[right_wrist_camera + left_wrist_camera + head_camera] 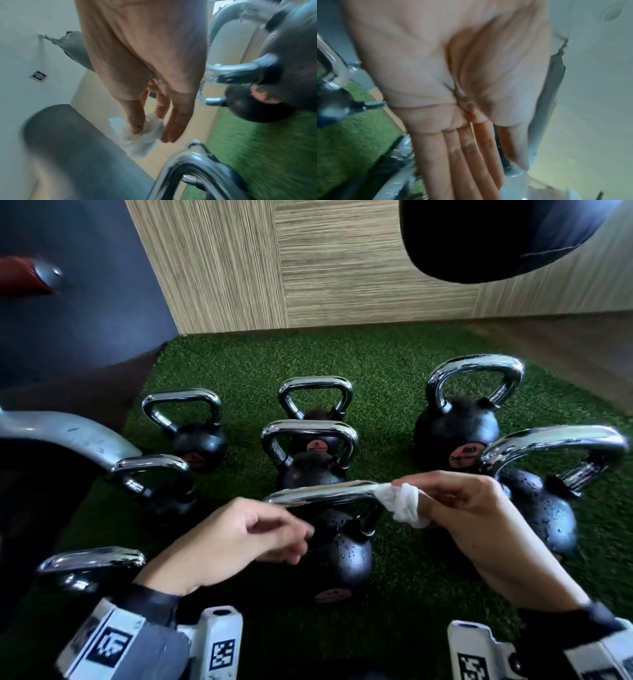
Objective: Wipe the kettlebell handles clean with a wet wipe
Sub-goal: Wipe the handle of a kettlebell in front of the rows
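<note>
From the head view we see several black kettlebells standing on green turf (394,364). At the far left a grey curved metal frame (68,433) edges in. Our left hand (236,539) hovers just left of the nearest kettlebell (342,556), gripping nothing, fingers loosely curled beside the left end of its chrome handle (325,493); whether they touch it we cannot tell. The left wrist view adds what the head view hides: the palm (445,81) faces the camera with the fingers (458,155) stretched out straight. At the handle's right end sits the crumpled white wet wipe (400,503), pinched in our right hand (472,518). The right wrist view shows the pinch itself, thumb and fingertips (137,125) pressed into the wipe. Further right stand two bigger kettlebells, their handles beaded with droplets.
</note>
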A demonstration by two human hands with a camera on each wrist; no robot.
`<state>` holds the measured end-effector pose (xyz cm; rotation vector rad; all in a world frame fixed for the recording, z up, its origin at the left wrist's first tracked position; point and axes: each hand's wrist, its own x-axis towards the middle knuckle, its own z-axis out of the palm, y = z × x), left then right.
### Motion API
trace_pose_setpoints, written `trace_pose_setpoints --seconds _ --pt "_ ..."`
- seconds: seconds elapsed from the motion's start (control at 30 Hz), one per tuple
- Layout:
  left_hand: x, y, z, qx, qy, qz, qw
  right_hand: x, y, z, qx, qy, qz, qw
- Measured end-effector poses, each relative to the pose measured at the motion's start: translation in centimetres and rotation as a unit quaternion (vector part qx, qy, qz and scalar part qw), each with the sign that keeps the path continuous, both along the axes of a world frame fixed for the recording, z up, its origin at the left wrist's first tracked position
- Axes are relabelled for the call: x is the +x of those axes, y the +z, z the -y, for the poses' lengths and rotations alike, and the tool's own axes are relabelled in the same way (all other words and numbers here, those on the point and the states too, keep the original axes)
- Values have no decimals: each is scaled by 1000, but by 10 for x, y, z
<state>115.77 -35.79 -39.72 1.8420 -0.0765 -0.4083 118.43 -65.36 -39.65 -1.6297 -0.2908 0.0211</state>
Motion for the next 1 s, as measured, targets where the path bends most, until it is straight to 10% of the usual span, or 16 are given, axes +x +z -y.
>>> trace_pose_setpoints --seconds 0.4,0.53,0.7,0.83,1.0 --pt "24 30 35 -276 58 64 957 18 45 -65 -135 -23 205 969" --pt "27 27 13 -187 149 164 957 32 22 -53 35 38 108 993" --pt "15 5 -14 88 247 350 899 48 -63 -16 0 -1 -30 1000" --pt "8 -20 14 154 186 393 887 44 -104 -29 6 99 -113 989" --pt "1 -37 7 117 237 410 873 49 -126 -43 -92 19 -36 995"
